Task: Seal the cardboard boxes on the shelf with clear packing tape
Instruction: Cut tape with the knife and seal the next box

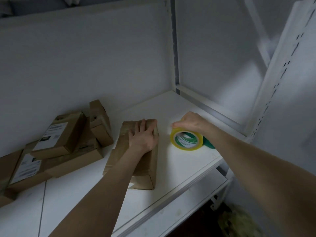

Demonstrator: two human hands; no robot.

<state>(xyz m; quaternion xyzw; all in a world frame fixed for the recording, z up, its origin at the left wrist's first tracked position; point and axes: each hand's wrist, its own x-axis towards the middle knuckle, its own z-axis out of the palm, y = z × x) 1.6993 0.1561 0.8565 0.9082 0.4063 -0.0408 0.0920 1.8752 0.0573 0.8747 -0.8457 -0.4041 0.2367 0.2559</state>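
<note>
The white shelf board (179,170) looks smooth and slick, so the nearest cardboard box (148,166), lying flat on it, could skid once tape is dragged over it. Only the left hand (143,136) pins it, spread flat on the top with straight fingers. If that palm lifts early, the flaps may gape and the seam would seal crooked. The box is a plain brown oblong with soft, creased faces, and its top is faintly shiny; whether film already covers it I cannot tell.

Just beside the box, apart from it, the tape roll (188,146) rests on the board. The right hand (189,124) grasps its upper rim with curled fingers. The wound film is yellowish and glossy, on a green and white printed core. No free end shows, and thin film like this is likely to cling to itself or wrinkle if pulled off at a slant. A green piece (210,144) sits behind the roll, its kind unclear.

Farther left, a loose stack of boxes (68,134) with white labels (53,132) leans unevenly, and a nudge could tip it. Behind stands a slotted metal upright (174,48)
</note>
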